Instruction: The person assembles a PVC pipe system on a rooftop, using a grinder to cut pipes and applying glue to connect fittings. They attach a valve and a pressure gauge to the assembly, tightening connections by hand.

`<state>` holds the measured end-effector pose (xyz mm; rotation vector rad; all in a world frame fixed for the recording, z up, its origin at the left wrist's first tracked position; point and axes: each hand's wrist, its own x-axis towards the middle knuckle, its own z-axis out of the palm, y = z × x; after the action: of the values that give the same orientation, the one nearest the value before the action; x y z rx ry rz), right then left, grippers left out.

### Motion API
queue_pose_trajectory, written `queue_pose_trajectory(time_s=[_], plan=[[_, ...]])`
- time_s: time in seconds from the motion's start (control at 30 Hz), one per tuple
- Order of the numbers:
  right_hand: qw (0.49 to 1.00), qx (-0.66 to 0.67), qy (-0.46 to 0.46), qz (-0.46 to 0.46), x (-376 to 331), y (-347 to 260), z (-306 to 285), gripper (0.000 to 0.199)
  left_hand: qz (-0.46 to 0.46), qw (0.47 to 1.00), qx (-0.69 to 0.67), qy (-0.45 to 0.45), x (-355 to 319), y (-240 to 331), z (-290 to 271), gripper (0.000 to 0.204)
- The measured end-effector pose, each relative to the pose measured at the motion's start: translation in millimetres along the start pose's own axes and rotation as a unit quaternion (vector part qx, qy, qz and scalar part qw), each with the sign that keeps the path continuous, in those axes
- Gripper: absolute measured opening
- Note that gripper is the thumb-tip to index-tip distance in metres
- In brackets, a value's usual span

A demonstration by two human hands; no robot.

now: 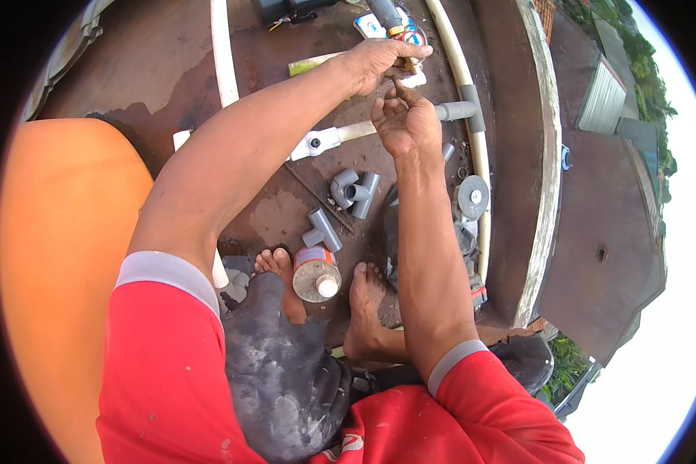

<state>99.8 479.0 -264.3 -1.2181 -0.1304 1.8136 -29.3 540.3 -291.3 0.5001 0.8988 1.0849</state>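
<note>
My left hand (pixel 379 65) reaches to a brass fitting (pixel 397 32) below a grey pipe (pixel 384 11). Its fingers are closed beside a small brass-coloured piece with a white end (pixel 414 80); what they grip is partly hidden. Just nearer to me, my right hand (pixel 408 124) is turned palm up. Its fingers are curled, with thumb and fingertip together close to the white end, on something too small to make out. Under the hands, a pale pipe (pixel 357 131) runs from a white valve (pixel 315 143) to a grey tee (pixel 472 109).
Loose grey pipe fittings (pixel 354 192) and a grey tee (pixel 322 230) lie before my feet, near a capped can (pixel 316 280). A large orange tank (pixel 73 286) stands left. White pipe (pixel 223 54), a grey disc (pixel 472 196), a black machine (pixel 286 8) and a raised ledge (pixel 549 155) surround the spot.
</note>
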Motion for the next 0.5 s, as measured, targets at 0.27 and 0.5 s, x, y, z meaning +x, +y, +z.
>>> queue_pose_trajectory(time_s=[0.27, 0.5], plan=[[0.998, 0.024, 0.022, -0.057, 14, -56, -1, 0.032, -0.009, 0.999, -0.026, 0.019, 3, -7, 5, 0.041], [0.996, 0.019, 0.053, -0.073, 39, -23, -7, 0.047, 0.032, 0.999, 0.010, 0.020, 13, -11, 1, 0.041]])
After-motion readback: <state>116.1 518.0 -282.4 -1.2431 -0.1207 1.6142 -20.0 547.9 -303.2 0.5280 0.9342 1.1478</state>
